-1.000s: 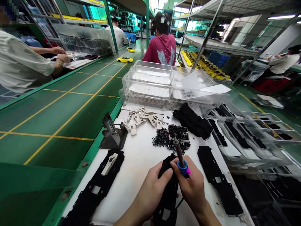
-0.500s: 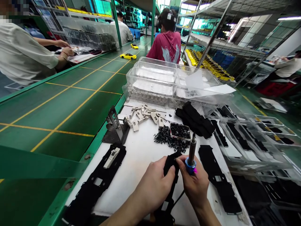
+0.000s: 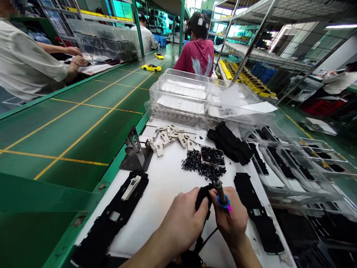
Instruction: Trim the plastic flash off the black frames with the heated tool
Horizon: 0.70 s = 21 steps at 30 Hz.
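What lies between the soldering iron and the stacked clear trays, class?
In the head view, a loose heap of black bits and a small tray of the same bits lie between the soldering iron and the clear trays.

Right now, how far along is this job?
Looks done: one black panel on the bench has a white clip on it. In hand: the left hand holds another panel while the right hand holds a soldering iron beside it. Left: loose white clips and a bare panel.

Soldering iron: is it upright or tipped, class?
Tipped: the soldering iron leans, its metal shaft slanting up-left from the blue grip, held in the right hand.
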Each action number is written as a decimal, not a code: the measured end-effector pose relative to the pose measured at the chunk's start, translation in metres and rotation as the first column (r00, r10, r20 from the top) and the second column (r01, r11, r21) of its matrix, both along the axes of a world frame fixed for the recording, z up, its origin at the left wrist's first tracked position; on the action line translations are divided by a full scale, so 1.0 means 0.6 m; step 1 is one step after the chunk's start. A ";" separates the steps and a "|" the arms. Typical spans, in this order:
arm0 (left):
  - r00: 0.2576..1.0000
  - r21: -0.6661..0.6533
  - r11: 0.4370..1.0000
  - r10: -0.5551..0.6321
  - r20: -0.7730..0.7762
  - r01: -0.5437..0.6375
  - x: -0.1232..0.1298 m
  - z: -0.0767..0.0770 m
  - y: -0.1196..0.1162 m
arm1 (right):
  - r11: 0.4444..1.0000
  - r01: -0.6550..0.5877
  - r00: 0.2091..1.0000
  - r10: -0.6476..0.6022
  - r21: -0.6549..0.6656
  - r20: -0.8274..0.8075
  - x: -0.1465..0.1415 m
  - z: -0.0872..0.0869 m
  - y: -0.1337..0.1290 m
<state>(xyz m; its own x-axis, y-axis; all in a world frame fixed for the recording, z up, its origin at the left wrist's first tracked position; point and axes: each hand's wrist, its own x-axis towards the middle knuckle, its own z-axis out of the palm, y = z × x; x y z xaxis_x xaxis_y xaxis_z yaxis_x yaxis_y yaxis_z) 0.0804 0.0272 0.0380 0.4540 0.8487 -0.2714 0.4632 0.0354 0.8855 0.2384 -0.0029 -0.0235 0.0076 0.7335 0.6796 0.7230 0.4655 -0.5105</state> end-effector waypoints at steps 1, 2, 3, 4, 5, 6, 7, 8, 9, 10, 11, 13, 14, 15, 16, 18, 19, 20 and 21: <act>1.000 0.013 1.000 0.004 -0.010 -0.004 0.001 0.000 0.001 | 1.000 -0.007 1.000 0.007 0.007 0.012 0.002 -0.001 0.000; 1.000 0.025 1.000 0.009 -0.019 -0.008 0.001 0.000 0.002 | 1.000 -0.009 1.000 0.009 0.001 0.017 0.004 -0.002 0.001; 1.000 0.035 0.999 0.015 -0.028 -0.014 0.001 0.000 0.004 | 1.000 -0.007 1.000 0.008 -0.020 0.017 0.004 -0.001 0.001; 0.999 0.042 0.999 0.020 -0.030 -0.019 0.001 -0.001 0.006 | 0.999 -0.005 1.000 0.006 -0.049 0.013 0.004 0.000 0.002; 0.999 0.049 0.999 0.024 -0.026 -0.022 0.001 -0.003 0.009 | 0.997 -0.004 1.000 0.004 -0.079 0.005 0.003 0.002 0.003; 1.000 0.053 0.998 0.026 -0.015 -0.025 0.000 -0.005 0.013 | 0.994 -0.005 1.000 0.005 -0.106 -0.004 0.001 0.005 0.004; 1.000 0.056 0.998 0.026 0.007 -0.026 -0.001 -0.008 0.017 | 0.992 -0.006 1.000 0.004 -0.127 -0.014 -0.001 0.008 0.005; 0.999 0.053 0.998 0.026 0.037 -0.028 -0.001 -0.011 0.021 | 0.990 -0.003 1.000 0.000 -0.139 -0.023 -0.003 0.012 0.007; 0.997 0.044 0.998 0.030 0.072 -0.033 -0.002 -0.015 0.024 | 0.989 0.008 0.999 -0.012 -0.145 -0.031 -0.006 0.016 0.008; 0.993 0.026 0.999 0.036 0.116 -0.039 -0.003 -0.020 0.027 | 0.988 0.030 0.999 -0.036 -0.149 -0.037 -0.009 0.021 0.010; 0.985 -0.005 0.999 0.041 0.170 -0.041 -0.003 -0.024 0.029 | 0.986 0.063 0.997 -0.070 -0.155 -0.041 -0.011 0.026 0.011; 0.950 -0.107 0.994 0.070 0.305 -0.038 -0.004 -0.032 0.029 | 0.970 0.145 0.985 -0.159 -0.196 -0.060 -0.014 0.037 0.012; 0.923 -0.177 0.984 0.095 0.373 -0.030 -0.004 -0.035 0.029 | 0.953 0.184 0.974 -0.209 -0.239 -0.086 -0.013 0.043 0.012; 0.897 -0.244 0.970 0.123 0.424 -0.017 -0.005 -0.038 0.027 | 0.931 0.212 0.958 -0.258 -0.297 -0.126 -0.012 0.048 0.011; 0.874 -0.307 0.952 0.147 0.463 0.002 -0.006 -0.040 0.026 | 0.904 0.224 0.936 -0.303 -0.363 -0.177 -0.010 0.054 0.010; 0.837 -0.409 0.911 0.178 0.518 0.059 -0.009 -0.043 0.024 | 0.853 0.189 0.879 -0.368 -0.486 -0.303 -0.005 0.063 0.006; 0.818 -0.444 0.891 0.183 0.545 0.096 -0.011 -0.045 0.023 | 0.831 0.132 0.851 -0.375 -0.540 -0.369 -0.002 0.066 0.005; 0.800 -0.475 0.870 0.190 0.570 0.132 -0.013 -0.047 0.022 | 0.810 0.055 0.825 -0.366 -0.583 -0.431 0.000 0.069 0.004; 0.779 -0.505 0.847 0.204 0.593 0.163 -0.014 -0.049 0.022 | 0.788 -0.030 0.802 -0.349 -0.615 -0.485 0.001 0.071 0.003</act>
<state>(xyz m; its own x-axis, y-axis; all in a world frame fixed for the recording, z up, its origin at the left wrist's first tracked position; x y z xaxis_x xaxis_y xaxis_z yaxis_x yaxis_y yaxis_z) 0.0719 0.0402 0.0083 0.6563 0.6786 -0.3298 -0.1696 0.5586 0.8119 0.2390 -0.0009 0.0193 0.3898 0.9203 -0.0326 0.2613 -0.1444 -0.9544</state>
